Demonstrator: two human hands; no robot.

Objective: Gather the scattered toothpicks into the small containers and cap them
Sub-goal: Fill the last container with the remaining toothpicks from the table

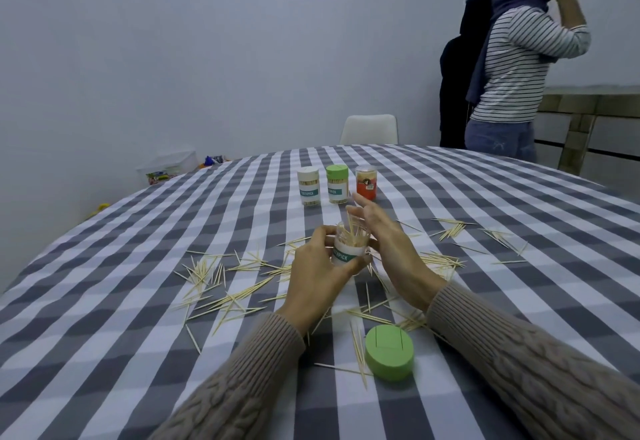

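Checked counter [138, 301] strewn with toothpicks [221, 297]. Centre: left hand [313, 275] fingers curled round uncapped jar [348, 249]; right hand [384, 242] above its mouth, fingers straight, loose. Green cap [389, 351] at 6 o'clock. Three capped jars [336, 184] at 12.

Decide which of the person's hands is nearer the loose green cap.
Right. The right hand is up beside the open container, beyond the green cap; the left hand grips that container, farther left.
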